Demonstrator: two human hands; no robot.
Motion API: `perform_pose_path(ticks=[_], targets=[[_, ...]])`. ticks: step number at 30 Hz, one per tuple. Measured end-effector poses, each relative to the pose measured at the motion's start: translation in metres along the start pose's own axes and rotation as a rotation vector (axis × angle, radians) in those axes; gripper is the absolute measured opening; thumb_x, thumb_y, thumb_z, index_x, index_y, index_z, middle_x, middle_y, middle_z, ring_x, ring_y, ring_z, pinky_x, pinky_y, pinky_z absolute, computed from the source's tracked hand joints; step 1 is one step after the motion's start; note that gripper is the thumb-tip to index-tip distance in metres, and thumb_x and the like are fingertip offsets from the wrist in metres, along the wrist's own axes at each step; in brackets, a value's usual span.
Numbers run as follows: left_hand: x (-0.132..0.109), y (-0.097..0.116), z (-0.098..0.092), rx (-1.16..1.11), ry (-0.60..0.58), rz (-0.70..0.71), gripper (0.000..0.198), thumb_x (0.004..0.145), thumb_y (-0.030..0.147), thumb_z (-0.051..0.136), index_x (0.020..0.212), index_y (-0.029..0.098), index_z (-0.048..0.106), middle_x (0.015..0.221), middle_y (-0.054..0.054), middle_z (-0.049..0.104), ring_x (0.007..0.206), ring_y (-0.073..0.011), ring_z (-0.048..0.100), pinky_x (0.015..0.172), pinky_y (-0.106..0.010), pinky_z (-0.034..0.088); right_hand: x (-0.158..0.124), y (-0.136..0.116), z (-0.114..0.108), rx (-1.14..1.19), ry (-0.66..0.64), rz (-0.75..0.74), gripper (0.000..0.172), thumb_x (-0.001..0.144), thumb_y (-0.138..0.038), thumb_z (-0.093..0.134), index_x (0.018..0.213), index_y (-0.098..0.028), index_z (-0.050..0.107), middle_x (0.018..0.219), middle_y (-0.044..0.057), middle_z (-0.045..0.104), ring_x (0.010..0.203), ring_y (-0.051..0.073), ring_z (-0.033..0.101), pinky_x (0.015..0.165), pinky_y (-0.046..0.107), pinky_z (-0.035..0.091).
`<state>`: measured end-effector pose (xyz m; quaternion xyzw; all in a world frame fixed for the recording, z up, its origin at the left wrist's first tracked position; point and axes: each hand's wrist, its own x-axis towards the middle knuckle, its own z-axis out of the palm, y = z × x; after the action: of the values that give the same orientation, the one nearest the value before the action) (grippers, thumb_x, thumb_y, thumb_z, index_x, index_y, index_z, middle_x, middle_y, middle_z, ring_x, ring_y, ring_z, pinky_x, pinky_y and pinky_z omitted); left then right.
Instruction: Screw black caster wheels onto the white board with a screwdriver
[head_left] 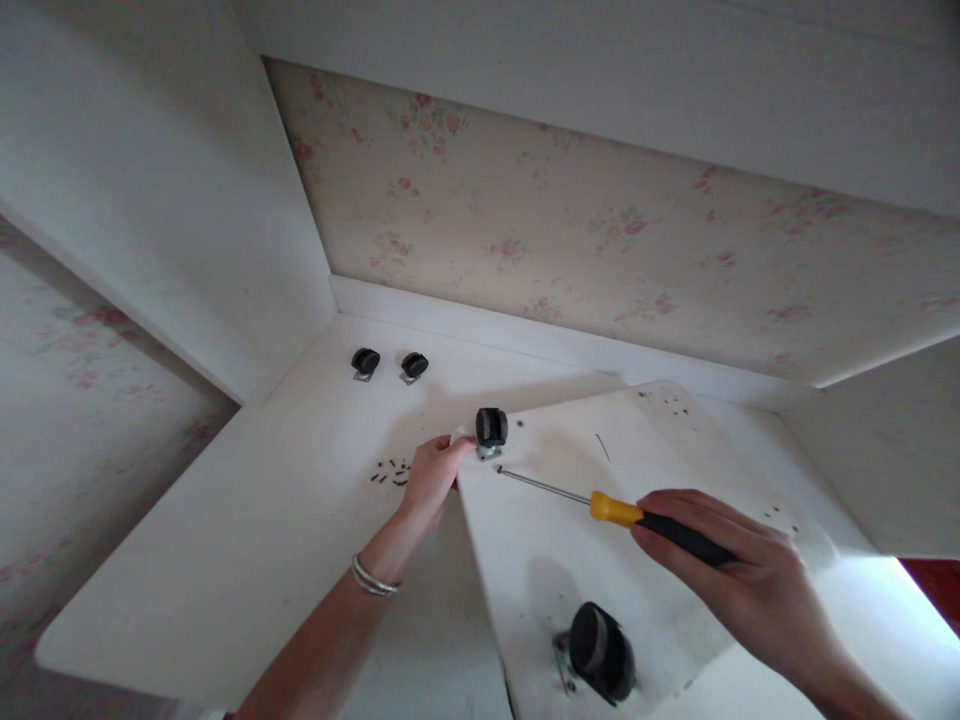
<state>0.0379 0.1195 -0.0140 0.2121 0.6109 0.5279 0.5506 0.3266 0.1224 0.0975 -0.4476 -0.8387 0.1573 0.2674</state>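
Observation:
My right hand (735,560) is wrapped round the handle of a screwdriver (619,509), yellow and black with a long metal shaft. The shaft points left, and its tip meets a small dark screw (499,469) close to a black caster (491,428). That caster stands at the corner of a white board (540,540). My left hand (433,470), a silver bangle (373,577) on its wrist, grips this corner, thumb on top beside the caster plate and the other fingers partly hidden. A second caster (600,650) stands on the board's near part.
Beneath the board is a white desktop (300,500). Two loose casters (365,362) lie at its back left, and several screws (390,471) are scattered left of my left hand. White panels (172,200) rise at the left and overhead. Floral wallpaper (510,220) covers the wall behind.

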Motion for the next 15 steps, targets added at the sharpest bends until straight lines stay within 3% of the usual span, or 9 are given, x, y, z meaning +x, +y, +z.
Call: perform_pose_path(ticks=[15], targets=[[0.0042,-0.0064,-0.0024,0.177,0.062,0.144,0.036,0.075,0.049,0.062,0.056,0.019,0.057,0.051,0.003,0.046,0.048,-0.0125,0.043,0.046,-0.024,0.026,0.0005,-0.0027,0.0021,-0.003,-0.019,-0.02,0.015,0.082,-0.033,0.071,0.097,-0.029,0.072,0.1,0.002,0.072,0.084,0.019,0.072,0.075,0.027,0.061]])
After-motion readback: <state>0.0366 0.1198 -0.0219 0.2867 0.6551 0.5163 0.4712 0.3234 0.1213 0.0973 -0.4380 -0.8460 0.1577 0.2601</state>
